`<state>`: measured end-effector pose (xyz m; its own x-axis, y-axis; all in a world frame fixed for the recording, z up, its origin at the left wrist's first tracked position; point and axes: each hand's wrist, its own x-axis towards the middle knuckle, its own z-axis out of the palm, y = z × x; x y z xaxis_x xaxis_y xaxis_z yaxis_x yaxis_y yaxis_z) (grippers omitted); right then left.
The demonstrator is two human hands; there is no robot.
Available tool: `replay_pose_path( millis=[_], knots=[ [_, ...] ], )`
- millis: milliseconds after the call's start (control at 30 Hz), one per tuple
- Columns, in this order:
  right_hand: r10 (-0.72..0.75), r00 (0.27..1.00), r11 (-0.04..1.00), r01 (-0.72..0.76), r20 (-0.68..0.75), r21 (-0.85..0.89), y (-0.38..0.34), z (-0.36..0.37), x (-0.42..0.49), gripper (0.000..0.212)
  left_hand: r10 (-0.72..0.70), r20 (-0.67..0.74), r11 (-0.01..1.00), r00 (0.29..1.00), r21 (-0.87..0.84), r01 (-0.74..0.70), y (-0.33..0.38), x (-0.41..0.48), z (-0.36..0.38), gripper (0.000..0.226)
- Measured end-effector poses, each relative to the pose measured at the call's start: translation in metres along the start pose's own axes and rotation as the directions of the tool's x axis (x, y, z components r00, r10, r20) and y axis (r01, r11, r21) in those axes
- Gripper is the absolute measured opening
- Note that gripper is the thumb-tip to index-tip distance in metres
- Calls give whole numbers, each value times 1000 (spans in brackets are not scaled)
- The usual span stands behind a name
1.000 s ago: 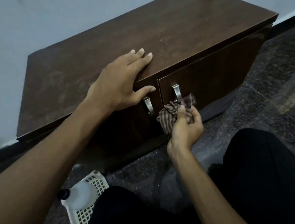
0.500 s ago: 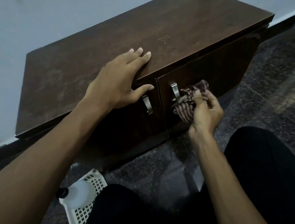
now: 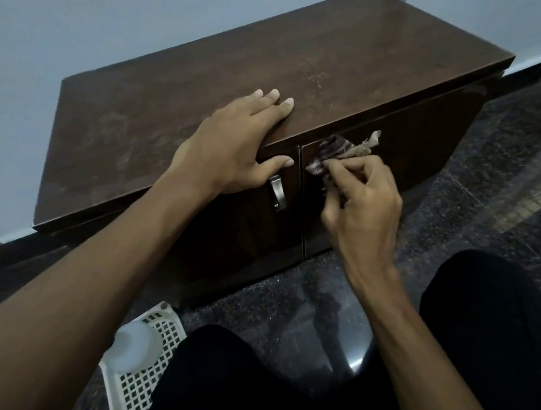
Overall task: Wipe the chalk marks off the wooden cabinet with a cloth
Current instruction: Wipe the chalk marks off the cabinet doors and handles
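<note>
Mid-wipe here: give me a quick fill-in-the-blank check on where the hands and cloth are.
1. The right hand grips the ____ against the right door.
2. The left hand lies flat on the cabinet's ____.
3. The white basket holds a ____.
Missing words: cloth, top, bottle.

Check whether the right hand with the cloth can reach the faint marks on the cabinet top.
Probably yes: the right hand holds the cloth at the door under the top; the faint marks lie bare, clear of the left hand.
</note>
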<state>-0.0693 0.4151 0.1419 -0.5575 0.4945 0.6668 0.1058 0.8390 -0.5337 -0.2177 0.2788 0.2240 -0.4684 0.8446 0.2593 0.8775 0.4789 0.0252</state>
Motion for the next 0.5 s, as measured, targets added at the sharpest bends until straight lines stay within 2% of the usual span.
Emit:
replay_pose_path(
  millis=[200,300,500],
  knots=[
    [1,999,981,9,48,-195,18,-11,17,37,5,-2,1000,1000,-7,-5,0,0,1,80],
    [-9,1000,983,14,23,-184,27,-8,15,38,10,-4,1000,1000,-4,-10,-2,0,1,80],
    [-141,990,964,142,21,-226,3,-1,4,35,9,-5,1000,1000,7,-9,-2,1,2,82]
  ],
)
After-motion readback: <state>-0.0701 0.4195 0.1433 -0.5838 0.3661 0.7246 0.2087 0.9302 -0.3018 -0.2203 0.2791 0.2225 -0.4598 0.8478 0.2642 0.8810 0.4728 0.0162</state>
